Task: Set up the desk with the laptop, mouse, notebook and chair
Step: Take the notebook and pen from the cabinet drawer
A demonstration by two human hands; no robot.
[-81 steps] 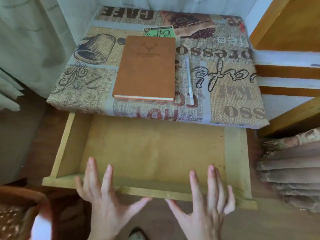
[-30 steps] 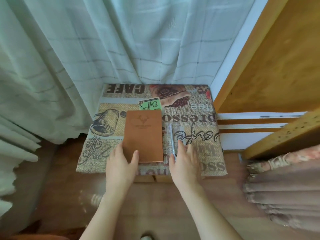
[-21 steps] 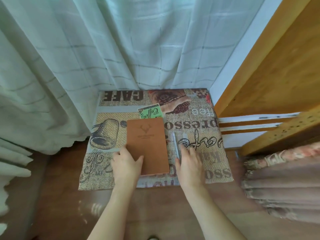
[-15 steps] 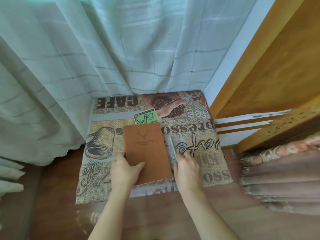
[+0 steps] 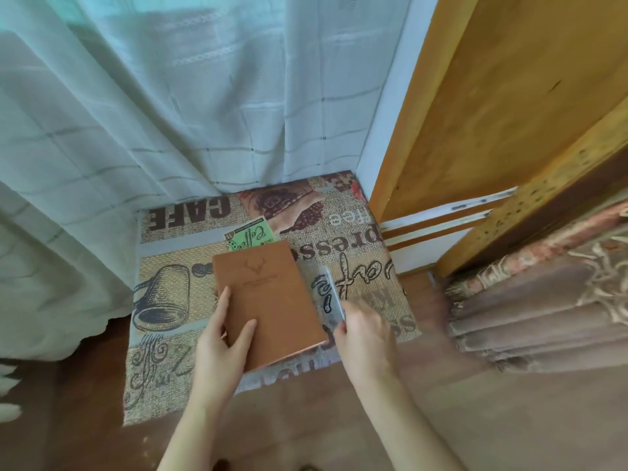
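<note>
A brown notebook (image 5: pixel 268 297) with a stag emblem lies skewed on the small desk (image 5: pixel 370 266), which is covered in a café-print cloth. My left hand (image 5: pixel 221 341) grips the notebook's near left corner, thumb on the cover and a finger along its left edge. Just right of the notebook, my right hand (image 5: pixel 363 334) pinches the near end of a pale pen (image 5: pixel 331 297), which is blurred. No laptop, mouse or chair is in view.
Pale checked curtains (image 5: pixel 170 113) hang behind and left of the desk. A yellow wooden panel (image 5: pixel 492 113) rises at the right, with patterned brown fabric (image 5: pixel 543 300) below it. Brown floor (image 5: pixel 289 419) lies in front of the desk.
The open drawer under the desktop is no longer visible. Both hands moved up from its front onto the notebook and pen. The notebook has turned slightly and the pen now blurs.
</note>
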